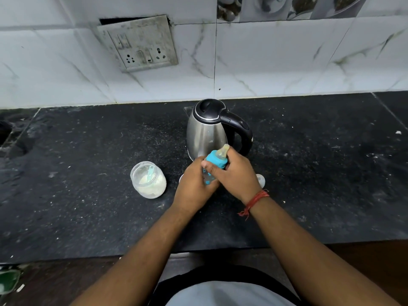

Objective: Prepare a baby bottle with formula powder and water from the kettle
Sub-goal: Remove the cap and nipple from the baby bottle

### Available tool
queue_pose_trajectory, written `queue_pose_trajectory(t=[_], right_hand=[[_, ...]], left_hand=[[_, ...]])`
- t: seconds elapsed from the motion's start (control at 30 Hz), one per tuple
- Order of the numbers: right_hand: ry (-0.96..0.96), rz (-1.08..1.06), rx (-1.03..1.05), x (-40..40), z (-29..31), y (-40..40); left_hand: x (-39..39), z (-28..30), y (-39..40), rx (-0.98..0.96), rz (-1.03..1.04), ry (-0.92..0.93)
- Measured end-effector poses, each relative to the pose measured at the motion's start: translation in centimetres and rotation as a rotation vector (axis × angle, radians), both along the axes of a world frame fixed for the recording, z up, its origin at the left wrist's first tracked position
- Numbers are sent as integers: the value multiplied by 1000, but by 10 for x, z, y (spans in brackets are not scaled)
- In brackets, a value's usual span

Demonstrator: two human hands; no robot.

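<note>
We are gripping the clear baby bottle point(208, 176) left-handed point(194, 186), right hand point(237, 173) seemingly clasping its blue collar point(217, 161) beside the steel kettle point(207, 131).

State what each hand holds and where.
Left hand grips the baby bottle by its body; right hand grips its blue collar.
</note>
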State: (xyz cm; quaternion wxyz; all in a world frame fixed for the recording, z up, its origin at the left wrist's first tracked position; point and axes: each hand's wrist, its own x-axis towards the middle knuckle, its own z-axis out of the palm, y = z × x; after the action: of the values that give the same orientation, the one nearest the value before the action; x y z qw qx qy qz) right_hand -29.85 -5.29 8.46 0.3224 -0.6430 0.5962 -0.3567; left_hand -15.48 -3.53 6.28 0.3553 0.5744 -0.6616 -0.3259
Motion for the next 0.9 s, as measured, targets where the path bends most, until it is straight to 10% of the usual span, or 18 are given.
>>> queue_pose_trajectory(t=[0.9], right_hand=[[-353,356,159,-21,39,-13]], left_hand=[[14,38,-13,355,-420,448]])
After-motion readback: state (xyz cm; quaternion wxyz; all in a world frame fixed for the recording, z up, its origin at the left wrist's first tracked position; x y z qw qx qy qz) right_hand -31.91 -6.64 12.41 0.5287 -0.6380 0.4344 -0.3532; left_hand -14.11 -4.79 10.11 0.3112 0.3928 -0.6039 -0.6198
